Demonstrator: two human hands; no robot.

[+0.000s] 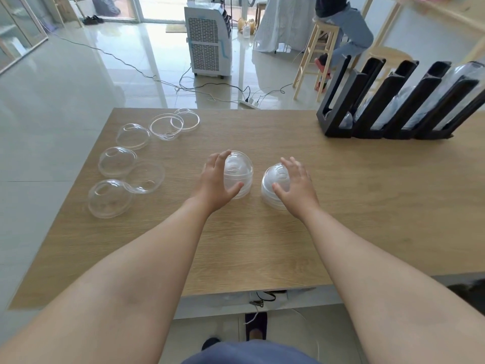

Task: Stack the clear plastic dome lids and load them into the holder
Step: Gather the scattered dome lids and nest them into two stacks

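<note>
Two short stacks of clear dome lids stand side by side in the middle of the wooden table [262, 245]. My left hand [214, 181] wraps around the left stack [240, 172], fingers over its far side and thumb on its near side. My right hand [298, 185] rests on the right stack [273, 179], fingers spread over the dome and thumb against its front. Several loose dome lids [116, 160] lie scattered at the table's left side, some upside down. The black slotted holder [378, 127] stands at the far right, with clear lids lying in its slots.
Beyond the table's far edge are a white air cooler [208, 40], cables and a power strip [248, 102] on the tiled floor. A person sits on a wooden stool [319, 48] behind the holder. The table's front edge is close to my body.
</note>
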